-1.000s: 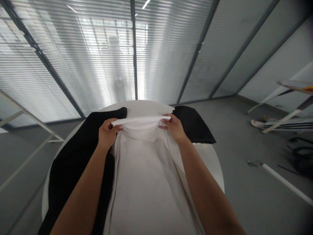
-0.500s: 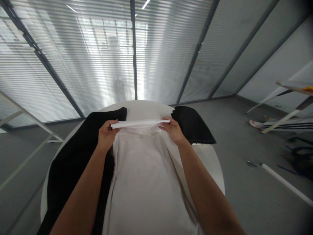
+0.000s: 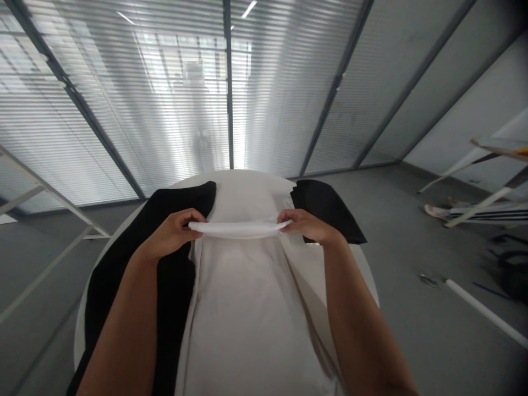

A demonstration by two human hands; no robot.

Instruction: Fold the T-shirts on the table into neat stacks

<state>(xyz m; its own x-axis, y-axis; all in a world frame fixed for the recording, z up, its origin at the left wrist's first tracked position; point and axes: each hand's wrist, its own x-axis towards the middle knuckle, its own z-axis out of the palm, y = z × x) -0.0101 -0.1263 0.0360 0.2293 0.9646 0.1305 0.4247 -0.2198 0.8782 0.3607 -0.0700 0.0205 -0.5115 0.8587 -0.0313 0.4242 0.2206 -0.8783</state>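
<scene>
A long white cloth (image 3: pixel 243 313) lies lengthwise down the middle of the round table, its far end turned over into a narrow band (image 3: pixel 239 229). At the band's left end, my left hand (image 3: pixel 175 235) pinches the fabric between thumb and fingers. My right hand (image 3: pixel 307 224) grips the opposite end the same way, so the band runs nearly straight between them. Black fabric (image 3: pixel 127 264) lies spread beneath my left forearm. Just beyond my right hand is a folded black cloth (image 3: pixel 328 212). The near end of the white cloth runs out of view.
The white round table (image 3: pixel 243 184) stands close to a glass wall with blinds (image 3: pixel 272 99). A pale metal frame (image 3: pixel 45 184) is on the left. To the right, a white pole (image 3: pixel 482 308) and a shoe (image 3: pixel 437 212) are on the grey floor, near a table leg (image 3: pixel 478 206).
Both hands have drawn the band of white cloth toward me, and my wrists have turned outward. More of the tabletop shows beyond the band.
</scene>
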